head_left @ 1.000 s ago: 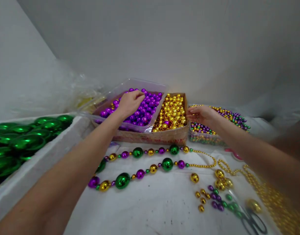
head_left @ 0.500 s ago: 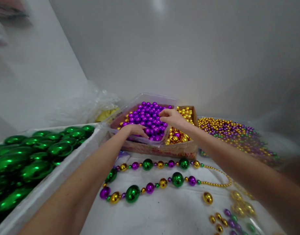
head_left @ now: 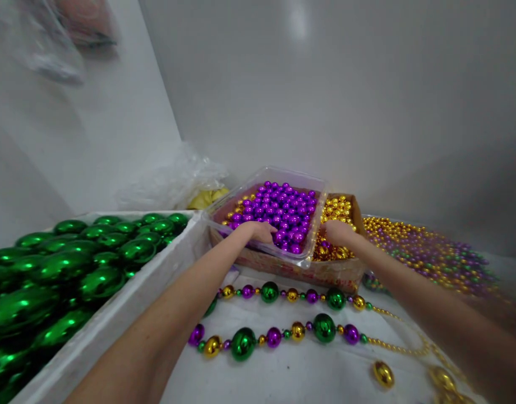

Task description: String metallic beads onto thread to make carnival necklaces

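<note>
My left hand [head_left: 261, 231] reaches over the front rim of a clear plastic tub [head_left: 295, 259], its fingers drawn together against the shiny purple beads [head_left: 283, 210]. Whether a bead is between those fingertips I cannot make out. Just right of the tub, my right hand [head_left: 339, 231] is low at the gold beads [head_left: 337, 209] in a cardboard box [head_left: 337, 274]; its fingers are hidden. The tub rests tilted on that box. In front lies a necklace [head_left: 298, 331] of green, purple and gold balls with a thin gold bead strand.
At left stands a white-lined box [head_left: 157, 278] full of large green ornaments [head_left: 64, 266]. Small mixed beads [head_left: 426, 252] are heaped at right. A loose gold bead [head_left: 383, 374] lies near the front. Crumpled clear plastic [head_left: 169, 182] sits by the back wall.
My right hand has moved from above the purple beads down to the gold beads. My left hand stays at the purple beads, fingers closer together. The view has shifted left.
</note>
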Demonstrator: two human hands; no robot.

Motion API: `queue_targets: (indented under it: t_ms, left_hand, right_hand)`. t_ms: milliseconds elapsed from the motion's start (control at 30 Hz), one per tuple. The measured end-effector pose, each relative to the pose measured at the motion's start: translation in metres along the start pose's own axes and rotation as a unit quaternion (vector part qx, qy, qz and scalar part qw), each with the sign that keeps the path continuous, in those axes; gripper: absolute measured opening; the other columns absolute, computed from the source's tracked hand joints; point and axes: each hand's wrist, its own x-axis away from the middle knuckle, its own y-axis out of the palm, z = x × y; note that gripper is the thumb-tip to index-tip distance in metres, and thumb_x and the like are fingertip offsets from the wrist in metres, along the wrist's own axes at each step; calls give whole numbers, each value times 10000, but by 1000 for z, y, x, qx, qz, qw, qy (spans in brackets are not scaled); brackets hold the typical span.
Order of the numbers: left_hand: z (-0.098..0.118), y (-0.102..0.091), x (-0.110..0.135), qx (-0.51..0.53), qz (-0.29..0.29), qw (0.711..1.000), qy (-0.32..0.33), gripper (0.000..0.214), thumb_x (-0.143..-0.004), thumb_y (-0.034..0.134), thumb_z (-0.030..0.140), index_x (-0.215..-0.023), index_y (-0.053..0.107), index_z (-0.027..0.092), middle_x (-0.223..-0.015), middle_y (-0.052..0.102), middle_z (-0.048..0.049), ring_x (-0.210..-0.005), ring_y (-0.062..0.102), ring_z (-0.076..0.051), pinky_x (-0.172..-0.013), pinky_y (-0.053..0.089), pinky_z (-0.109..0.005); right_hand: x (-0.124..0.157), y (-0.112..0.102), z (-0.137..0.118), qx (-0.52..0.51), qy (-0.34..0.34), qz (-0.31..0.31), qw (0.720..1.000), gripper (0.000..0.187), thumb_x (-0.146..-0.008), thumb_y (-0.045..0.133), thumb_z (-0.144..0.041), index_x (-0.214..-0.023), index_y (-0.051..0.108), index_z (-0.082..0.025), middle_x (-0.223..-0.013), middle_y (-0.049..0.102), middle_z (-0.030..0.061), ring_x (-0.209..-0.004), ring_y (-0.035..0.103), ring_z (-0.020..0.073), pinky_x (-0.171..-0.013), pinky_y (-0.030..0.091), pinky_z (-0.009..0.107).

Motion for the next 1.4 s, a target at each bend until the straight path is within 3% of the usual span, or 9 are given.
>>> queue_targets:
  t_ms: [167,400,533,767,1067,1167,1233,1300,1400]
  left_hand:
    - [6,7,3,-23,-43,998,-40,566,-489,710,338,-1023,687,154,-770,705,-25,-696,557,-192,-629,406,-251]
    - [5,-2,6,-2,-63,998,-14,386,-519,694,364,-856,707,178,-753,667,9,-703,524,-164,-621,381,-235]
    - [2,-5,6,28,-69,997,6,378,-528,683,362,-868,689,198,-732,641,41,-704,506,-144,-610,374,-217]
    - [1,1,3,82,-58,995,14,241,-447,725,281,-667,658,212,-592,583,69,-639,498,-146,-601,377,-229]
    - [-1,-35,38,221,86,970,53,539,-701,593,565,-1116,560,223,-981,627,-12,-820,548,-162,-691,412,-250]
    - [4,-45,62,339,115,930,80,583,-770,516,588,-1228,482,230,-1021,612,-53,-743,549,-147,-604,413,-248]
    - [14,-40,80,459,134,871,113,581,-771,553,543,-1256,461,236,-1062,602,-70,-753,550,-146,-572,404,-237]
    - [31,-22,98,550,138,814,124,570,-787,548,520,-1272,444,241,-1076,605,-77,-783,559,-162,-548,391,-231]
    - [65,30,123,610,101,781,81,551,-835,426,569,-1280,430,245,-1050,623,-86,-840,580,-210,-544,398,-258]
  right_hand:
    - [9,34,-4,24,-33,-23,999,272,-894,554,-298,-1129,570,-161,-1137,590,78,-960,600,202,-811,509,405]
    - [9,-16,11,-5,5,106,994,341,-924,446,-302,-1206,476,-112,-1142,538,147,-940,583,236,-754,484,380]
    - [13,-31,-23,-36,-80,140,986,305,-898,466,-261,-1180,491,-148,-1153,528,117,-999,550,212,-804,447,317]
    - [8,-16,-77,-45,-171,67,982,245,-893,551,-317,-1077,591,-160,-1104,603,71,-947,598,196,-817,496,404]
    - [1,-35,-51,-204,-145,86,964,238,-846,612,-294,-1033,620,-147,-1058,632,67,-977,591,213,-860,464,427]
    - [15,-40,-44,-313,-139,104,934,204,-780,650,-235,-957,664,-134,-929,670,64,-883,607,204,-783,472,345]
    - [34,-40,-38,-392,-141,97,904,186,-781,619,-230,-927,674,-129,-829,676,54,-765,610,177,-673,473,288]
    - [62,-35,-29,-470,-137,79,868,209,-807,578,-277,-937,667,-140,-785,669,44,-682,595,148,-595,459,254]
    - [112,-13,-4,-569,-96,50,816,281,-826,539,-391,-953,657,-170,-797,657,42,-663,583,132,-564,450,234]
